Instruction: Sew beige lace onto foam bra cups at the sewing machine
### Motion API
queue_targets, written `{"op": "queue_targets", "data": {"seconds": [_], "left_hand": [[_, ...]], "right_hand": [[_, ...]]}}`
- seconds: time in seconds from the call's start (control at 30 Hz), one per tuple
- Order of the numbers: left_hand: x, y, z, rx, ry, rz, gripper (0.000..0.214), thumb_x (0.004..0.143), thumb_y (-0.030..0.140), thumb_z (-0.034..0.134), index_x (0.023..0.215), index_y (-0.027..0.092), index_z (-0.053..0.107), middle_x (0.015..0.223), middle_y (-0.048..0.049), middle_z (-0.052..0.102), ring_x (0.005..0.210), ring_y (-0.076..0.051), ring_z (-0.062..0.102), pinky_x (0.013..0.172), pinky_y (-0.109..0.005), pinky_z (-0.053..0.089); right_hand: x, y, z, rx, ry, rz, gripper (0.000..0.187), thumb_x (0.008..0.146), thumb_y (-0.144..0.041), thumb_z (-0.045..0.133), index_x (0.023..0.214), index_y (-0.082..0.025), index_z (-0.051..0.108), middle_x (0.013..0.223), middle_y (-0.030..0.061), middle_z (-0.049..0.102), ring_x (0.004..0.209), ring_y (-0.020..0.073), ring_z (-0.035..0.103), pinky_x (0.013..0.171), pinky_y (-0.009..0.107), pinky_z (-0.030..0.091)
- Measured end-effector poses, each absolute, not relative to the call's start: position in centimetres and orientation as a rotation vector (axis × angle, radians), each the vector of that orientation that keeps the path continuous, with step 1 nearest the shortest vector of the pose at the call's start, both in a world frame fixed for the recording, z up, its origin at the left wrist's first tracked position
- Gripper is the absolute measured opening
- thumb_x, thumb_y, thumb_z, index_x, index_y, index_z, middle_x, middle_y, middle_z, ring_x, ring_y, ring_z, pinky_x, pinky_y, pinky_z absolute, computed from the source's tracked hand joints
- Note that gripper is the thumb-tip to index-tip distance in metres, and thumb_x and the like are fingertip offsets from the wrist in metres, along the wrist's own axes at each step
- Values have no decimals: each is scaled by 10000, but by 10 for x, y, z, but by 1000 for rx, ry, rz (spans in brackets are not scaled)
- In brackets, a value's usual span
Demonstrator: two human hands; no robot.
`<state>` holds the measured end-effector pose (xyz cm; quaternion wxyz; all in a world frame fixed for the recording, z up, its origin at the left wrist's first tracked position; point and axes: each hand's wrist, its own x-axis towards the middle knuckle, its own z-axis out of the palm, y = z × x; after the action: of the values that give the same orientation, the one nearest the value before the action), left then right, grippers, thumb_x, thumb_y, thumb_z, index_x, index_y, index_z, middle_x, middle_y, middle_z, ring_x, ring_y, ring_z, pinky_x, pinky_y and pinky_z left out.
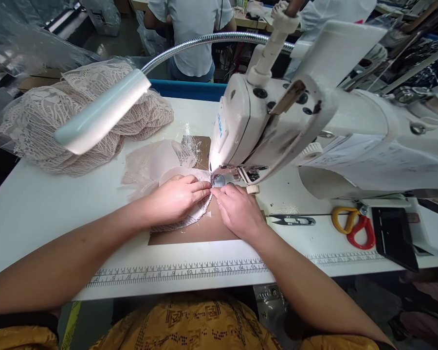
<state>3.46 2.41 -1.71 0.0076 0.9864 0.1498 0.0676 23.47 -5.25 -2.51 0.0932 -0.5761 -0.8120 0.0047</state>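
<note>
My left hand point(180, 197) lies on a pale lace fabric piece point(193, 217), its fingertips pressed together at the fabric's edge. Just in front of them is the needle area of a white sewing machine point(237, 121). From the other side my right hand point(239, 209) pinches the same edge, thumb and forefinger closed close to the left fingertips. Sheer fabric and a smooth pale cup-shaped part point(164, 160) spread out behind my left hand. Under the work is a brown plate point(226, 228). The fabric right at the needle is partly hidden by my fingers.
A heap of lace pieces point(58, 126) lies at the back left, beneath a lamp head point(102, 112). Thread snips point(294, 220), red-and-yellow-handled scissors point(361, 228) and a black phone-like device point(394, 236) are on the right. A ruler strip point(190, 272) runs along the front. A person point(193, 36) sits ahead.
</note>
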Motion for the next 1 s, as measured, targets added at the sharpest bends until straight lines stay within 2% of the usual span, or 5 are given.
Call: {"op": "queue_targets", "data": {"seconds": [0.37, 0.53, 0.77, 1.0], "left_hand": [[40, 22, -21, 3157, 553, 246, 365, 946, 166, 434, 1258, 72, 599, 1327, -135, 597, 939, -255, 551, 726, -370, 468], [41, 25, -24, 3136, 537, 295, 328, 951, 168, 455, 1225, 75, 608, 1294, -155, 609, 1030, -275, 544, 806, -401, 469], [38, 33, -28, 3043, 499, 355, 344, 965, 156, 433, 1269, 101, 583, 1325, -128, 602, 1139, -277, 526, 929, -427, 451], [38, 36, -26, 2979, 481, 365, 339, 966, 183, 443, 1263, 116, 594, 1314, -99, 619, 1139, -257, 539, 948, -413, 451]], "right_hand": [[234, -51, -29, -1744, -2404, -14, 378, 911, -114, 444, 1214, -153, 666, 930, 90, 683, 831, 228, 575, 694, 331, 412], [235, -51, -30, -1717, -2385, -43, 343, 918, -125, 447, 1162, -162, 686, 907, 81, 682, 811, 220, 568, 670, 322, 398], [240, -52, -31, -1604, -2338, -8, 305, 920, -124, 436, 1055, -162, 706, 877, 72, 669, 784, 199, 555, 657, 303, 386], [245, -53, -33, -1534, -2341, 1, 297, 923, -130, 438, 1039, -174, 708, 854, 63, 655, 761, 185, 540, 663, 294, 387]]}}
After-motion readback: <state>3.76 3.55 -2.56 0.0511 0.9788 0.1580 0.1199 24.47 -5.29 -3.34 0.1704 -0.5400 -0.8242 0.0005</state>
